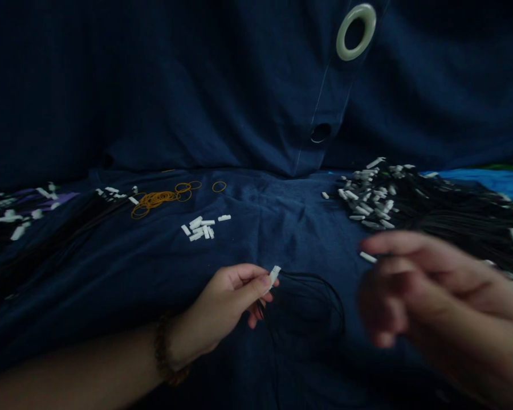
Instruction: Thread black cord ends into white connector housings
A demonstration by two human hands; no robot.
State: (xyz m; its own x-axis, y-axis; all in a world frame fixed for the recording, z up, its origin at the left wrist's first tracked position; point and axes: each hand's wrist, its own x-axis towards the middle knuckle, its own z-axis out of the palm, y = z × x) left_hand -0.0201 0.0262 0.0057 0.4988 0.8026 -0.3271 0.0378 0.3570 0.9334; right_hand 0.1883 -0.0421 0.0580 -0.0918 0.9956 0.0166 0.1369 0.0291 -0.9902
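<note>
My left hand is near the middle, with a beaded bracelet on its wrist. Its thumb and fingers pinch a small stack of white connectors, from which thin black wires loop to the right and hang below. On the right, my right hand is partly blurred. Its fingers close on a black wire whose white connector sticks out to the left of the fingertips. A loose group of white connectors lies on the dark blue cloth beyond my left hand.
Yellow rubber bands lie at the back left. Black wire bundles with white ends are heaped at right; other black wires spread at left. A dark blue curtain with a pale grommet hangs behind.
</note>
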